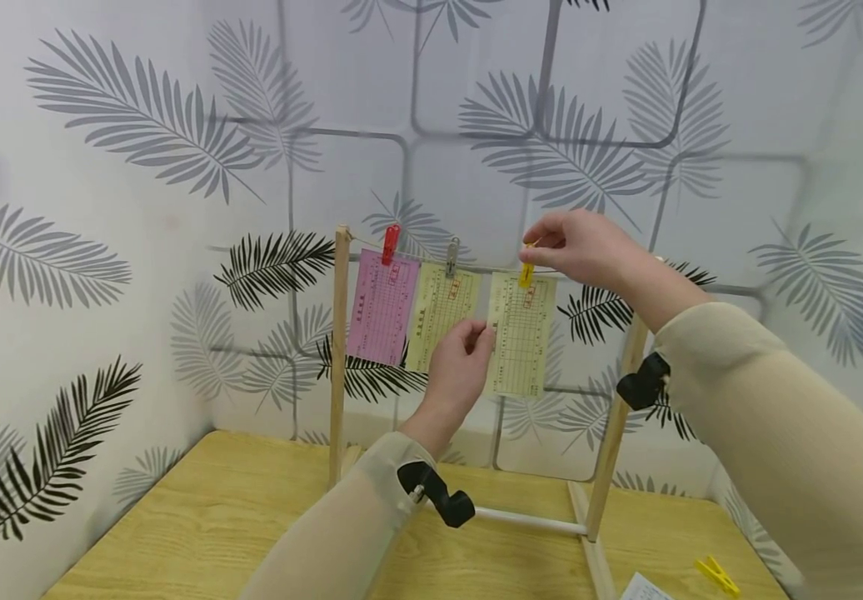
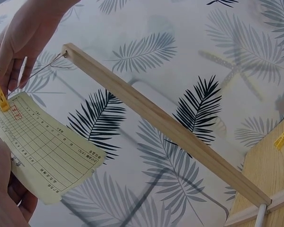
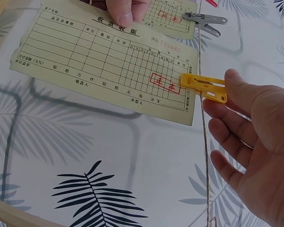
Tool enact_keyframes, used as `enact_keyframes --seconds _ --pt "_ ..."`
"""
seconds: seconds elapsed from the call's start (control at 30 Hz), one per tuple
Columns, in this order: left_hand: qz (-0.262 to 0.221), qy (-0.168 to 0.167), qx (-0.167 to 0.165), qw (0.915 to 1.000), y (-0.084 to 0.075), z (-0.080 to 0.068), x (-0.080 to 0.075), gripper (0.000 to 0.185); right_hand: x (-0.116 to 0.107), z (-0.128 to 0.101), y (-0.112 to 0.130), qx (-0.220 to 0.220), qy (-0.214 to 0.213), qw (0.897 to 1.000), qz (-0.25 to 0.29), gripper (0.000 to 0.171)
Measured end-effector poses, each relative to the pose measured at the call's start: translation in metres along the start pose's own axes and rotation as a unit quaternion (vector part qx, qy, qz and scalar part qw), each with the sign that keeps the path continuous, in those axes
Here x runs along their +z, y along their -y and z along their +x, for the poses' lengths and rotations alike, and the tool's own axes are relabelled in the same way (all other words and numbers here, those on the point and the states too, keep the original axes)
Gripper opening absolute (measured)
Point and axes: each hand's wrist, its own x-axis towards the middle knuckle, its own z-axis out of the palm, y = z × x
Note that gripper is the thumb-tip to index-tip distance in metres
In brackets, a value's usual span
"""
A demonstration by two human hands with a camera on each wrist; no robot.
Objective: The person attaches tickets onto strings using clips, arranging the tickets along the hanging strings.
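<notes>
A yellow-green receipt slip (image 3: 109,71) hangs at the cord, printed with a grid and a red stamp. My left hand (image 1: 457,371) pinches its side edge, thumb on the printed face and fingers behind. At the slip's top, a yellow clothespin (image 3: 206,87) bites the paper over the cord. My right hand (image 1: 577,246) pinches the clothespin's handle ends between thumb and forefinger, other fingers loosely bent. Left of this slip hang a second yellow-green slip (image 1: 439,308) under a grey clothespin (image 1: 452,257) and a pink slip (image 1: 382,308) under a red clothespin (image 1: 390,244).
The cord (image 3: 207,170) runs between two wooden posts (image 1: 338,358) standing on the wooden table (image 1: 199,517). A white rod (image 1: 529,522) joins the frame low down. Another yellow clothespin (image 1: 718,575) and a white paper (image 1: 643,588) lie at the table's front right.
</notes>
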Motion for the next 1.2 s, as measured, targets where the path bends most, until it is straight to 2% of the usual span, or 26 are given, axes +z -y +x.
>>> enact_keyframes --seconds 0.17,0.5,0.87,1.2 --pt "0.008 -0.007 0.005 0.9999 0.004 0.001 0.000 0.019 0.002 0.001 0.001 -0.002 0.000 1.000 -0.004 0.042" --pt "-0.007 -0.010 0.007 0.9999 0.005 0.000 0.001 0.018 0.004 0.001 0.002 0.006 0.011 1.000 -0.007 0.044" --pt "-0.017 -0.016 -0.010 0.9997 0.006 -0.003 -0.003 0.020 0.001 0.000 0.000 0.005 0.001 1.000 -0.010 0.045" --pt "-0.037 -0.015 -0.016 0.9991 0.009 -0.010 -0.006 0.020 -0.007 -0.015 -0.007 0.006 -0.016 1.000 -0.013 0.046"
